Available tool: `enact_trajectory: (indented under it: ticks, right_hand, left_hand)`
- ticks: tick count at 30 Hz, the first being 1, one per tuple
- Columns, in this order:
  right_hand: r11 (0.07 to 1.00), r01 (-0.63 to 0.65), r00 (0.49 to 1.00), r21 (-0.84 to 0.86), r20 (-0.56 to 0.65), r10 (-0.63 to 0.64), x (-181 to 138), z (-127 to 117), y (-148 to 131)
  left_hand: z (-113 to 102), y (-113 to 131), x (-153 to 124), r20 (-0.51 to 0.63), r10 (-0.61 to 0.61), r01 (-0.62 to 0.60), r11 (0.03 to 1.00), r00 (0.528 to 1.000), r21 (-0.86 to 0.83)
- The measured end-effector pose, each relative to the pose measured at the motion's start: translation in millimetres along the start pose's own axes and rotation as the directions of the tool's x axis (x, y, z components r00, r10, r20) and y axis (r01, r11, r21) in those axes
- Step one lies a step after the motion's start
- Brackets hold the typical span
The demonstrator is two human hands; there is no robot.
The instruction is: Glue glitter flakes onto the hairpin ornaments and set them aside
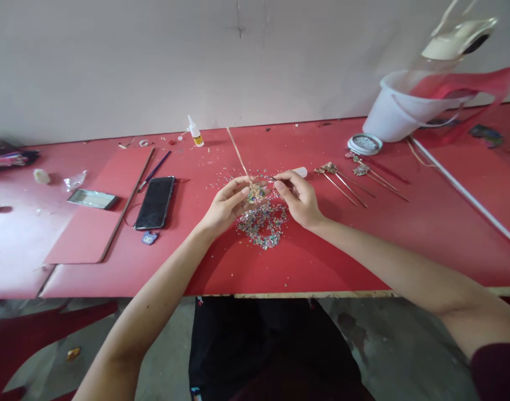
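Left hand (227, 203): fingers closed in a pinch on the lower end of a thin stick (239, 157). The stick slants up and away from this hand toward the wall. A small glittery ornament (256, 193) sits at the gripped end, just at the left fingertips and between the two hands.

Right hand (299, 197): thumb and forefinger pressed together, tips pointing at the ornament and just beside it. Whether they pinch a small piece is too small to tell.

Pile of glittery bits (263, 223): lies on the red table (363, 250) directly under and slightly nearer the person than both hands, in the gap between the wrists. Loose bits are scattered around it.

Beyond the right hand: a short white tube (301, 172), partly hidden by the fingers. Further out on the right hand's side: a row of finished pins (342, 181) with decorated heads, then a round tin (365, 143) and a white bucket (399, 108).

Out from the left hand: a dark phone (155, 202) lying flat, well apart. A glue bottle (195, 132) stands upright beyond the left hand, near the wall.
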State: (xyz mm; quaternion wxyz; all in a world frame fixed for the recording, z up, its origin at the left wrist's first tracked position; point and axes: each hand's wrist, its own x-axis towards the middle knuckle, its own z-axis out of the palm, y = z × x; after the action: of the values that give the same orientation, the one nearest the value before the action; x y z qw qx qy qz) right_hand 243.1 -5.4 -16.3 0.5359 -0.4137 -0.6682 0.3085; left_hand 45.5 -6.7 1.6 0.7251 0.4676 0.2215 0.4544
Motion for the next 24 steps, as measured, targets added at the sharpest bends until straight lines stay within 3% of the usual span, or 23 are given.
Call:
enact_trajectory:
  ticks: [6, 13, 18, 22, 24]
  right_hand:
    - [0.997, 0.075, 0.997, -0.018, -0.012, -0.075, -0.3, -2.2, -2.6]
    - [0.998, 0.035, 0.996, 0.06, 0.075, -0.04, -3.8, -3.2, -4.4]
    - [0.996, 0.077, 0.995, 0.036, 0.057, -0.079, -3.9, -4.1, -3.9]
    - [0.992, 0.123, 0.992, -0.023, 0.04, -0.122, -3.5, -5.4, -7.2]
    - [0.997, 0.082, 0.996, -0.001, 0.042, -0.082, -4.2, -5.5, -8.3]
  left_hand:
    - [0.1, -4.3, 0.7, -0.013, 0.034, -0.033, 0.998, 0.999, 0.061]
    - [-2.6, -9.8, 2.6, -0.085, 0.034, -0.021, 0.988, 0.996, 0.152]
    - [-2.3, -9.7, 2.4, -0.071, 0.066, -0.051, 0.979, 0.995, 0.195]
    - [-3.2, -10.5, 1.9, -0.114, 0.084, -0.044, 0.947, 0.99, 0.317]
    - [-2.8, -11.0, 1.9, -0.128, 0.105, -0.049, 0.925, 0.986, 0.377]
